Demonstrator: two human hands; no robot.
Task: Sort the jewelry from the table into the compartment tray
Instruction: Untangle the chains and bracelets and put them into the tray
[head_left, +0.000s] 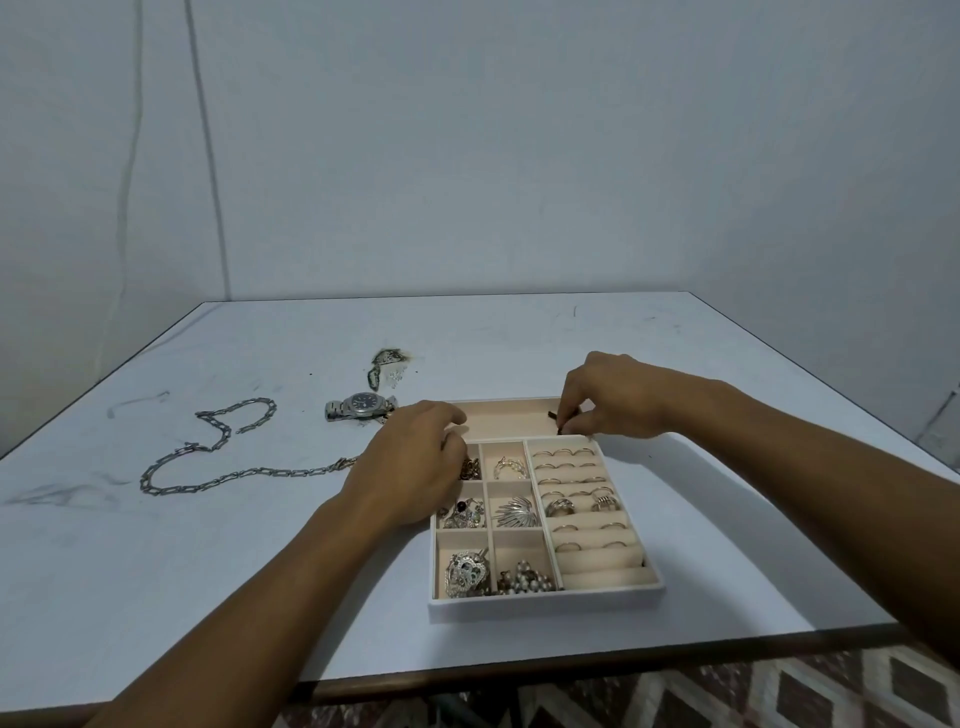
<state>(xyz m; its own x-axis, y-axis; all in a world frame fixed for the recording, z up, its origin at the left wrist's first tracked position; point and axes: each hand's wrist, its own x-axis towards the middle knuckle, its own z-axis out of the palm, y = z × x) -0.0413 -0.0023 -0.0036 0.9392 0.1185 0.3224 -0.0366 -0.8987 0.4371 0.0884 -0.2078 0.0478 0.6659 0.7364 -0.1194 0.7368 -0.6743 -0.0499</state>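
A long silver chain (218, 460) lies in loose loops on the left part of the white bench (519, 332), and its right end runs up to the left wrist. Farther back and to the right of it is a small heap of trinkets (387, 364), too small to make out. Just in front of that heap a silver watch (361, 406) with a dark face lies on the bench, close to the tray's far left corner.

The left hand (415, 460) reaches over the left side of the tray (540, 603), fingers curled down into the far left small compartment, where a gold piece (471, 467) shows at the fingertips. I cannot tell whether the hand grips it or only touches it.

The tray sits near the front edge of the bench. Its six small compartments hold a thin silver piece (510, 466), a fan-shaped brooch (517, 512), mixed small pieces (462, 512), a heart-shaped brooch (467, 571) and a pearl cluster (524, 579). On the right, rings (571, 501) stand in the slots of the padded rolls.

The right hand (613, 400) hangs over the long far compartment, pinching a small dark piece (554, 417) between thumb and fingers just above the compartment's right end.

A patterned floor (779, 691) shows below the bench's edge.
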